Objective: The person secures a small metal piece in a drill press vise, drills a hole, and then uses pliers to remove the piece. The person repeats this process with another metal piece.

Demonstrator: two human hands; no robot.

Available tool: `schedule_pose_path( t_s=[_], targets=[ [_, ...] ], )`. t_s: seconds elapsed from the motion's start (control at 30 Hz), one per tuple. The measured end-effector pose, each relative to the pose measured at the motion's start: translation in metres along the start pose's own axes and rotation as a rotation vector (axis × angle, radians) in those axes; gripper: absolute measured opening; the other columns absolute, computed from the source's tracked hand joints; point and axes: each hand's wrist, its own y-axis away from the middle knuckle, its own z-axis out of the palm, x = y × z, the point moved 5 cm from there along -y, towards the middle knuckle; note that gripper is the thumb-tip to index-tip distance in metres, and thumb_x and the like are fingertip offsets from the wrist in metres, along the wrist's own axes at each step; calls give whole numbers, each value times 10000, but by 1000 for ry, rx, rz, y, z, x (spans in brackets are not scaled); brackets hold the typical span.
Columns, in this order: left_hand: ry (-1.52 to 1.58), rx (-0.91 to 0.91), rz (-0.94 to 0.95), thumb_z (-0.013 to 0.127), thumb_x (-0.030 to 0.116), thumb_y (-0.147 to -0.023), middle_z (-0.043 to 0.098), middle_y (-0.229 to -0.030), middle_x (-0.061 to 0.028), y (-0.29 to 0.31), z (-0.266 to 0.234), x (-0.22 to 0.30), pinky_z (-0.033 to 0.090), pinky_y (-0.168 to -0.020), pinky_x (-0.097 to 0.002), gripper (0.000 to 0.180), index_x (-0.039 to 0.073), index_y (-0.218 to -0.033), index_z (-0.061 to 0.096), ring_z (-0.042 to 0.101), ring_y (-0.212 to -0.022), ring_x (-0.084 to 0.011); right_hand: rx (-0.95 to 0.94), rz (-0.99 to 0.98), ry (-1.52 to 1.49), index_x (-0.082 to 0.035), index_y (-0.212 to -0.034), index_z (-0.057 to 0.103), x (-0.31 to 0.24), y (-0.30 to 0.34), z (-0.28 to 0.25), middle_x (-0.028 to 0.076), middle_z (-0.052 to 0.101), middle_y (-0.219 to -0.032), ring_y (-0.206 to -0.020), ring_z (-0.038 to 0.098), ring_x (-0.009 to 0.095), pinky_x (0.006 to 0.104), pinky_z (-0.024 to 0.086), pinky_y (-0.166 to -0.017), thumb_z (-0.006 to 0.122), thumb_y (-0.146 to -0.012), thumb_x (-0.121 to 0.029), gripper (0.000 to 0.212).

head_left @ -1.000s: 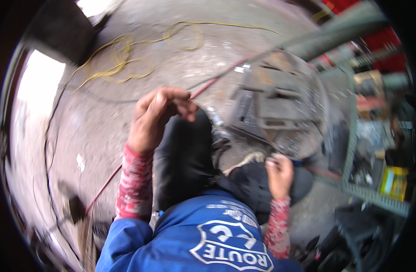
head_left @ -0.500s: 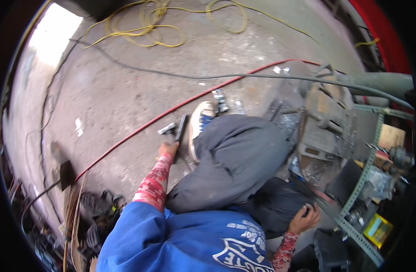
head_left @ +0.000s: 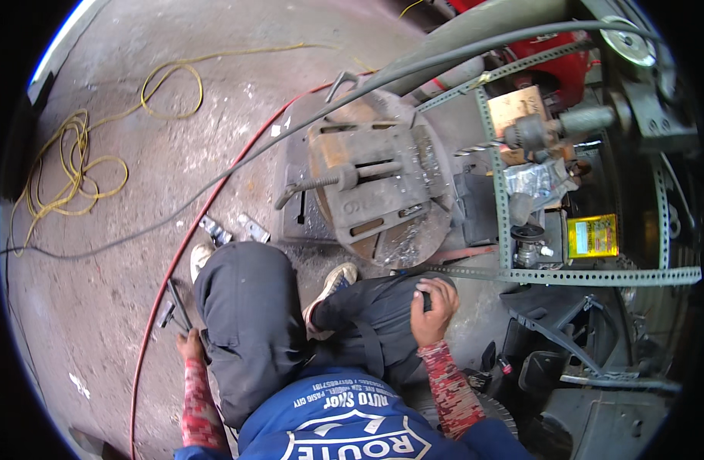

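Observation:
Low on the left, beside my bent knee, my left hand (head_left: 189, 345) is closed round the lower end of a dark bar-shaped tool (head_left: 179, 304). A short silver metal piece (head_left: 165, 314) lies against that tool; whether the two are joined I cannot tell. My right hand (head_left: 434, 313) rests by my right knee, fingers curled round a small black object (head_left: 426, 301) mostly hidden in the grip. Two silver metal pieces, a bracket-like one (head_left: 215, 230) and a flat plate (head_left: 253, 228), lie on the floor beyond my left knee.
Ahead stands a drill press table with a vise (head_left: 375, 184), strewn with metal shavings; its chuck and bit (head_left: 520, 136) are at right. A perforated metal rack (head_left: 589, 276) holds a yellow can (head_left: 593, 235). A red hose (head_left: 214, 192), grey cable (head_left: 290, 138) and yellow cord (head_left: 80, 172) cross the floor.
My view has swung to the right, bringing the vise and rack toward the middle. The left hand still grips the dark tool near the floor. My right hand stays by the right knee.

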Motion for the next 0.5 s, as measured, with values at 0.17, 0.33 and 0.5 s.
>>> schedule_pose_path(
  t_s=[0.17, 0.33, 0.5],
  targets=[
    [529, -114, 157, 679, 154, -941, 526, -681, 23, 33, -65, 130, 385, -478, -256, 174, 43, -951, 546, 480, -546, -65, 6, -167, -683, -51, -1023, 693, -96, -16, 15, 120, 698, -995, -933, 653, 308, 402, 514, -855, 573, -799, 52, 274],
    [440, -223, 462, 659, 168, -1004, 539, -738, 19, 71, -138, 311, 394, -532, -231, 240, 7, -1167, 588, 493, -605, -58, -425, -235, -1101, -9, -1152, 667, -219, -24, 48, 90, 672, -929, -713, 633, 155, 312, 522, -654, 745, -926, -204, 308],
    [411, -456, 649, 647, 135, -1001, 615, -856, -6, 164, -138, 435, 474, -612, -231, 307, -15, -1260, 579, 570, -687, -78, -582, -133, -1482, 54, -1282, 581, -263, -43, 26, 138, 668, -1049, -953, 643, 192, 345, 525, -828, 624, -1017, -420, 545]
  ],
)
